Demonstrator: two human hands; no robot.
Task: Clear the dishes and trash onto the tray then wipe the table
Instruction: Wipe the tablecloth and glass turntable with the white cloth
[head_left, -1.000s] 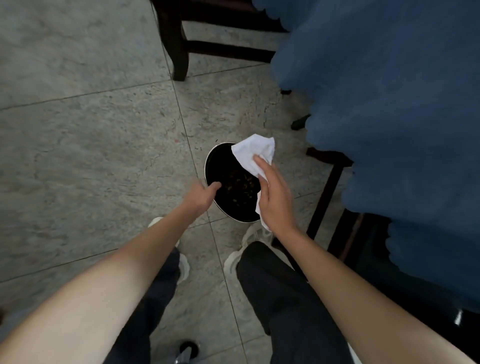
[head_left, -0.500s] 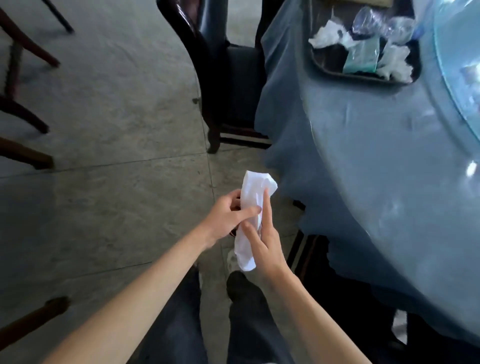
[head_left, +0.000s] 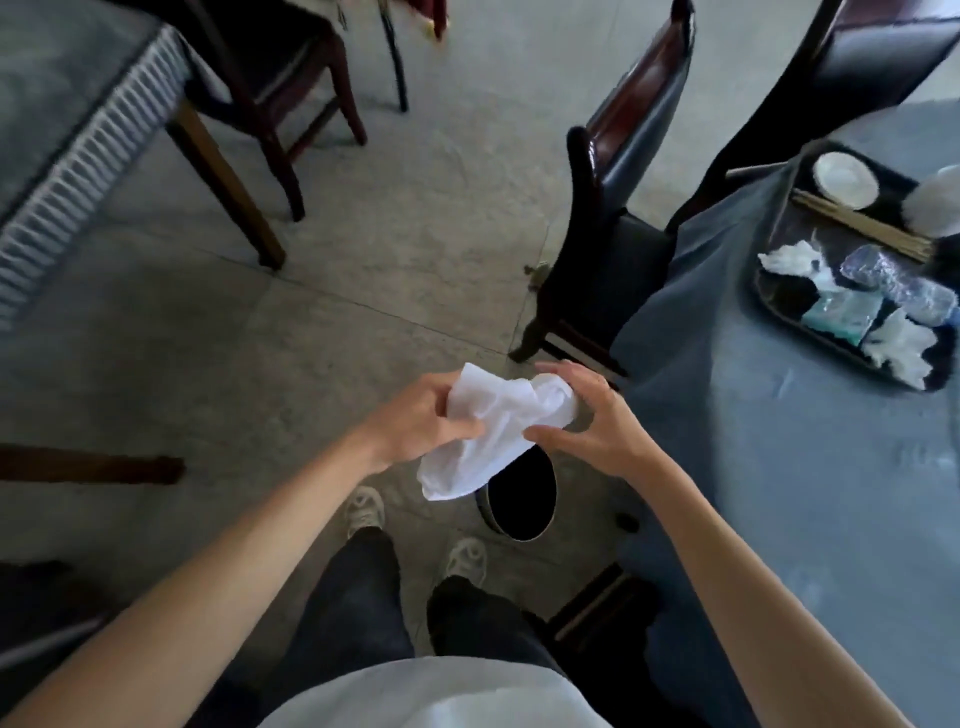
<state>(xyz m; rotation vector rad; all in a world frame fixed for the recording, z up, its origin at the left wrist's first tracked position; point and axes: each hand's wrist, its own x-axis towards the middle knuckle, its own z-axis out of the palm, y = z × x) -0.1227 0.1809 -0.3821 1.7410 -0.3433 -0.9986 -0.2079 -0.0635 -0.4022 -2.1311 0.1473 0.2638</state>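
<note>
A white cloth (head_left: 493, 431) hangs crumpled between both hands, above the floor beside the table. My left hand (head_left: 415, 421) grips its left side with curled fingers. My right hand (head_left: 592, 415) holds the bunched right end between thumb and fingers. On the blue tablecloth (head_left: 789, 467) at the far right sits a black tray (head_left: 769, 291) holding a white plate (head_left: 844, 179), chopsticks (head_left: 862, 223), crumpled tissues (head_left: 795, 260) and clear plastic wrappers (head_left: 893, 283).
A black round bin (head_left: 522, 504) stands on the floor right under the cloth, by my shoes. A dark chair (head_left: 613, 218) is tucked at the table's left edge. Another table (head_left: 67, 119) and chairs stand at the far left.
My view swung up from the bin toward the table and tray. The cloth went from my right hand alone to both hands, and now it is spread wider between them.
</note>
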